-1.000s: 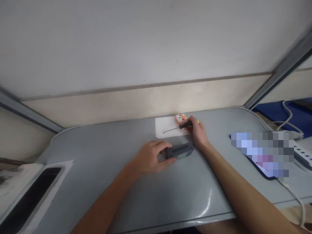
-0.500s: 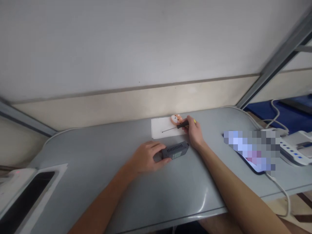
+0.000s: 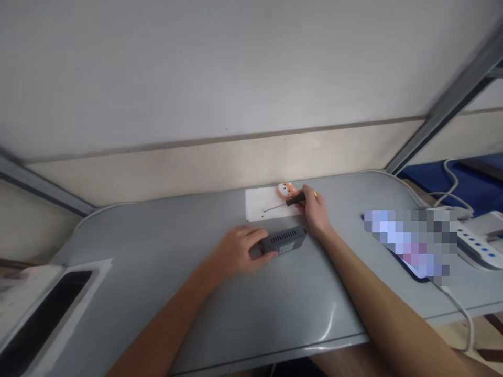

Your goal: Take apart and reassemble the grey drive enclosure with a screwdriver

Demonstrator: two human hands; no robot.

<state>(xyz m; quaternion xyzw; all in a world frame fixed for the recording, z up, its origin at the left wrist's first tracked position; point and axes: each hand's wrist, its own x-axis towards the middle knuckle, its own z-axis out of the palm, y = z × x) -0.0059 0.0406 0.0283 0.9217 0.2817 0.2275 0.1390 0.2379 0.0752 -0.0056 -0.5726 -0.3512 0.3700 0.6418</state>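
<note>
My left hand grips the left end of a dark grey box-shaped device with vent slots and a pale label, resting on the grey table. My right hand is closed round the dark handle of a screwdriver, whose thin shaft points left over white paper. Just below its tip, a small dark speck lies on the paper, too small to name for certain. Behind the screwdriver handle sits an orange and white animal-face item.
To the right lie a phone with a lit, blurred screen and a white power strip with cables. A dark-screened device rests on paper at the left. The wall bounds the table's back, with metal posts at both sides.
The dark speck now shows apart from the screwdriver tip on the paper; before, only a dark spot at the tip showed. Both hands keep their grips, and the view has shifted slightly.
</note>
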